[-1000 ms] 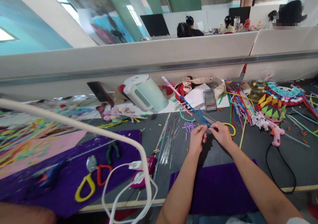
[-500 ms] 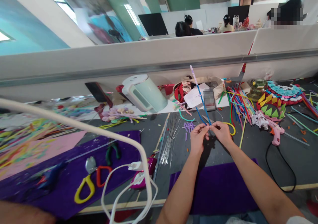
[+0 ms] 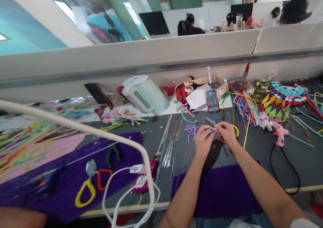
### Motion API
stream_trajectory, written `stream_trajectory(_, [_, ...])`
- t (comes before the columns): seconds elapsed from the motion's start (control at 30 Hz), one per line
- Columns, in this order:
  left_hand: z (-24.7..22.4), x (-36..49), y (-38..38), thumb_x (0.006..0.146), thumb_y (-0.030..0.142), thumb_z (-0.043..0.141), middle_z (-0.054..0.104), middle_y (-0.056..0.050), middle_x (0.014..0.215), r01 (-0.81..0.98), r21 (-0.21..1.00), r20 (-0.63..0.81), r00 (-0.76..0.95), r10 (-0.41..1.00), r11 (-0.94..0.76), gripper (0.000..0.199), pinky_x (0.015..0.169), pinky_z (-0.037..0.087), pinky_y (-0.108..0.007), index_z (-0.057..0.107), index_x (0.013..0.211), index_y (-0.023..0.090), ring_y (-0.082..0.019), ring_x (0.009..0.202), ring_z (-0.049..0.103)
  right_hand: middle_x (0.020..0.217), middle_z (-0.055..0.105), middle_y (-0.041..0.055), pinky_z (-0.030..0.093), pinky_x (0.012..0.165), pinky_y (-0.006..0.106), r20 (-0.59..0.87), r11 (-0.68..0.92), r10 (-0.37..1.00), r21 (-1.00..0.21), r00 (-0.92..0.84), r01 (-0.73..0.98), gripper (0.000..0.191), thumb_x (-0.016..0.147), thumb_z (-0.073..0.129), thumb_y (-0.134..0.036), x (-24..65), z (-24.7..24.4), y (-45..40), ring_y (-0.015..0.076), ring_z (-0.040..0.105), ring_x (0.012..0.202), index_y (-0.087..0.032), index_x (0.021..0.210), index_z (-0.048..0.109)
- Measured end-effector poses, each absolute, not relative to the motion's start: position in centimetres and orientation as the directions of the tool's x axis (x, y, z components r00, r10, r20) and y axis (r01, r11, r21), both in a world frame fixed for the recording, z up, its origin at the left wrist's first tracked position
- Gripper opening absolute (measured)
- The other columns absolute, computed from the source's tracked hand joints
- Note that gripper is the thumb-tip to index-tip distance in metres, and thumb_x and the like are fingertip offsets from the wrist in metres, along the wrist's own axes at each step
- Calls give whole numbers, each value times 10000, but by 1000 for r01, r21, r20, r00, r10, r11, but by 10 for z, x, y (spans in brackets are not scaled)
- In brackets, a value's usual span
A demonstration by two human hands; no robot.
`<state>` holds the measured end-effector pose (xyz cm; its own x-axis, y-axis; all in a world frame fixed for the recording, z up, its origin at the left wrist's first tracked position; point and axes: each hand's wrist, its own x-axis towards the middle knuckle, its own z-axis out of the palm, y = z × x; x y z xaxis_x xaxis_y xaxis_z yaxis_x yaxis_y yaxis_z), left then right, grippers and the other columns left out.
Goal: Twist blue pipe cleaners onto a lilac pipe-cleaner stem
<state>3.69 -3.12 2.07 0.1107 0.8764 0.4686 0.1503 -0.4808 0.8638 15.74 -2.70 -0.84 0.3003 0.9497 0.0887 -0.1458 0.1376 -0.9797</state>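
Near the middle of the table, my right hand (image 3: 227, 133) pinches the lower end of a thin stem (image 3: 213, 101), wound in blue with a pale lilac top. It stands nearly upright above the fingers. My left hand (image 3: 204, 138) is closed beside it, fingertips on a short bit of blue pipe cleaner (image 3: 213, 130) close to the stem's base. Scissors (image 3: 210, 121) with a red and a yellow handle lie beneath the hands, partly hidden. Short purple pieces (image 3: 191, 130) lie left of my left hand.
A bundle of coloured pipe cleaners (image 3: 243, 103) and a pink glue gun (image 3: 281, 137) lie right. Wires (image 3: 173, 140), a pale green kettle (image 3: 148, 95) and a purple cloth (image 3: 121, 147) with tools are left. A white cable (image 3: 113, 132) crosses the left foreground. People sit beyond the partition.
The stem has swung from leaning left to nearly upright. The loose blue strand left of it has been drawn in at my left fingertips. More of the scissors shows.
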Motion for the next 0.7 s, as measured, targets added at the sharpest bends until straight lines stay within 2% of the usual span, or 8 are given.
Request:
stream_trajectory(0.17, [20,35,-35,774,209,590,637,-56,844,193,783,559,202,805,-592,175,732,455,-301,727,866,268,-174,797,581,496,512,-40,326,459,204,48,146,948,-945,316,-293,244,652,688,-387,157,-2,-29,78,425,456,-158,641,602])
stream_trajectory(0.37, [20,36,-37,769,214,602,631,-53,846,163,806,550,148,822,-569,147,747,463,-307,720,846,257,-174,801,583,521,523,-39,344,470,204,11,143,958,-884,288,-444,239,645,707,-370,155,3,-31,74,438,459,-166,625,584])
stream_trajectory(0.57, [22,42,-37,702,285,678,592,-51,833,75,896,434,57,899,-437,118,703,490,-292,686,789,205,-175,796,581,556,552,-24,405,502,221,47,187,938,-904,342,-386,240,634,705,-386,150,6,-32,99,486,506,-180,624,582])
stream_trajectory(0.7, [18,43,-33,681,348,686,574,-28,780,-102,958,268,-11,963,-267,199,571,493,-252,611,737,173,-130,628,576,558,561,-21,424,519,229,72,193,939,-920,336,-342,228,638,696,-386,146,6,-34,106,497,517,-185,623,589])
